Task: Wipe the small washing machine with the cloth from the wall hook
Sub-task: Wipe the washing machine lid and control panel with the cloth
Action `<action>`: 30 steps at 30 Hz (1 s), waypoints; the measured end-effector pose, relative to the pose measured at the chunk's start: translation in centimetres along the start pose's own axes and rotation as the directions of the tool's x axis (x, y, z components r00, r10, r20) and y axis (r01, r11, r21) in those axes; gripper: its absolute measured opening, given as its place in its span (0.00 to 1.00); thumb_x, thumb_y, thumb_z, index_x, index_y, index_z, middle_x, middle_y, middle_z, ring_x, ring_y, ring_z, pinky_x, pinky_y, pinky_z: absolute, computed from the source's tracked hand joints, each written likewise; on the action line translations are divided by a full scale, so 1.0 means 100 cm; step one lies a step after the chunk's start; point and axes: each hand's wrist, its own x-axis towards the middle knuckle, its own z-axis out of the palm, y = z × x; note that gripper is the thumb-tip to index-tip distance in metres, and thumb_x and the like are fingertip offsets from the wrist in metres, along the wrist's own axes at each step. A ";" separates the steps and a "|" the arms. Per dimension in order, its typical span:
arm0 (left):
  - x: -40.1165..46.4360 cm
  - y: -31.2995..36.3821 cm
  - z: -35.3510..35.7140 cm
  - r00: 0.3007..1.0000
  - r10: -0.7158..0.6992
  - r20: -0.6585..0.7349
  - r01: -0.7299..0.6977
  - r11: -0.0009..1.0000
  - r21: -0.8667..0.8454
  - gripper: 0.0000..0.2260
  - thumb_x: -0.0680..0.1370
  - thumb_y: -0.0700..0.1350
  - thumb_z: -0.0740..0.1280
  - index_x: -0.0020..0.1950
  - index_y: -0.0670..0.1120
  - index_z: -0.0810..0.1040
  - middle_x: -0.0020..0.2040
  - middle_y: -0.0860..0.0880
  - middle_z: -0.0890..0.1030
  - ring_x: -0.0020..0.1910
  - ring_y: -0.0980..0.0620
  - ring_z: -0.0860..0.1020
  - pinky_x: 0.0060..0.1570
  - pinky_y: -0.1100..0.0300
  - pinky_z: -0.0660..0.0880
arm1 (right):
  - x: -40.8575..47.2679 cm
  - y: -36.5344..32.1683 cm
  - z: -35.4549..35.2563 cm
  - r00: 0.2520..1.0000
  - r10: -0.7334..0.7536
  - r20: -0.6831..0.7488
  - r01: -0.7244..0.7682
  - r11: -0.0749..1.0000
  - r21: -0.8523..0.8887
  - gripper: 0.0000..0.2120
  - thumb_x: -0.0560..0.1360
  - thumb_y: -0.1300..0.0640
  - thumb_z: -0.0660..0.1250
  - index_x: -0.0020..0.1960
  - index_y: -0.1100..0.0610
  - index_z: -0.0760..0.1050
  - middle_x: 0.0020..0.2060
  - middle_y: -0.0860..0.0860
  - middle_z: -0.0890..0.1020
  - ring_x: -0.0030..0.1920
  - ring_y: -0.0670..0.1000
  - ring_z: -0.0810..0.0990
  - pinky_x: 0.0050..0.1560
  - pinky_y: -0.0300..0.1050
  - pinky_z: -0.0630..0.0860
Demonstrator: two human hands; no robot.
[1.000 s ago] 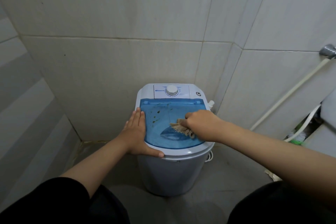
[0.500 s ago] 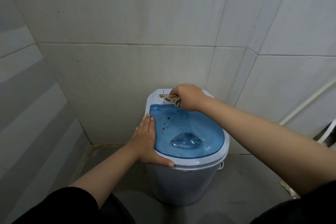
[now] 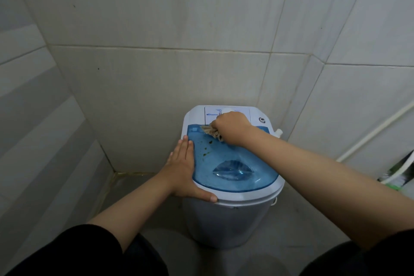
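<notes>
At the back of the washing machine's top, the right hand is closed in a fist around a bunched tan cloth. Only a frayed tuft of cloth shows, poking out to the left of the knuckles, where the white control panel meets the far edge of the blue lid.

Half a second ago the fist was on the control panel, left of centre. A second ago it was near the middle of the lid. Now it has come a little toward the lid's back edge and covers the dial. Judging by this, the wiping is moving back and forth over the top and is well under way but unfinished.

Dark brownish specks remain on the lid just in front of the cloth, close to it but not under it.

The left hand has stayed flat and open, holding nothing, fingers along the left rim and thumb hooked over the near left edge, steadying the small washing machine.

It stands on the floor in a tiled corner. A white hose runs along the right wall.
</notes>
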 end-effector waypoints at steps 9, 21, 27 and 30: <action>-0.001 0.001 -0.001 1.000 -0.004 0.009 0.004 1.000 0.010 0.72 0.48 0.79 0.62 0.73 0.43 0.28 0.74 0.47 0.26 0.73 0.48 0.29 0.74 0.47 0.39 | -0.029 -0.006 -0.006 0.999 -0.051 0.016 0.050 0.997 0.055 0.16 0.71 0.67 0.61 0.56 0.55 0.78 0.47 0.54 0.82 0.43 0.56 0.77 0.35 0.44 0.67; -0.003 0.002 -0.001 1.000 -0.001 0.004 0.001 1.000 0.003 0.72 0.48 0.79 0.62 0.73 0.42 0.27 0.74 0.46 0.26 0.73 0.48 0.29 0.74 0.47 0.38 | -0.061 -0.005 -0.028 0.963 -0.174 0.205 0.138 0.974 0.177 0.21 0.71 0.63 0.63 0.62 0.50 0.76 0.52 0.52 0.82 0.49 0.54 0.78 0.40 0.44 0.70; -0.001 0.000 0.000 1.000 0.018 -0.005 -0.018 1.000 -0.010 0.71 0.49 0.79 0.63 0.73 0.43 0.28 0.74 0.47 0.26 0.73 0.48 0.29 0.74 0.46 0.39 | -0.042 0.014 -0.052 0.959 -0.094 0.267 -0.032 0.901 0.432 0.18 0.71 0.65 0.59 0.57 0.53 0.80 0.50 0.54 0.83 0.47 0.53 0.76 0.44 0.44 0.72; -0.001 -0.001 0.001 1.000 0.020 -0.013 -0.020 1.000 -0.015 0.71 0.49 0.79 0.64 0.73 0.43 0.28 0.74 0.47 0.26 0.73 0.48 0.29 0.74 0.46 0.38 | -0.015 0.013 -0.047 0.997 0.030 0.072 -0.060 0.887 0.458 0.15 0.73 0.61 0.62 0.58 0.53 0.80 0.52 0.55 0.83 0.51 0.57 0.79 0.43 0.43 0.69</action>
